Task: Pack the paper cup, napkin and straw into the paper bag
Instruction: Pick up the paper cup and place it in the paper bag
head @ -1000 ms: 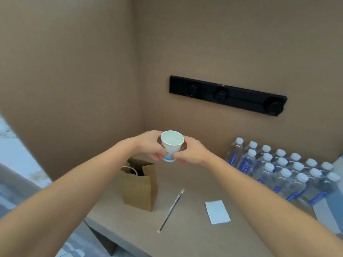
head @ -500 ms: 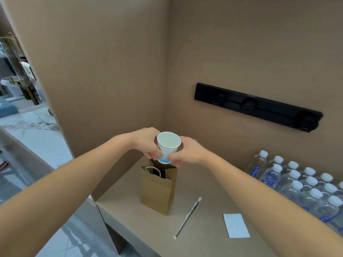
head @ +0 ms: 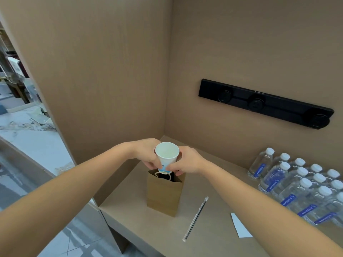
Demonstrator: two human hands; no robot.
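A white paper cup [head: 167, 156] with blue print is upright, held between my left hand [head: 146, 153] and my right hand [head: 187, 161]. Its base sits right over the open mouth of the brown paper bag [head: 164, 195], which stands upright on the shelf. A wrapped black straw [head: 195, 218] lies on the shelf to the right of the bag. The white napkin [head: 240, 228] lies further right, partly hidden by my right forearm.
Several water bottles [head: 297, 184] with white caps stand packed at the right. A black socket bar [head: 265, 102] is fixed on the back wall. The shelf [head: 148, 227] sits in a corner of tan walls; its front edge drops to a tiled floor at the left.
Both hands have carried the cup down and over the bag's mouth. The view has shifted, so the bag now appears nearer the centre.
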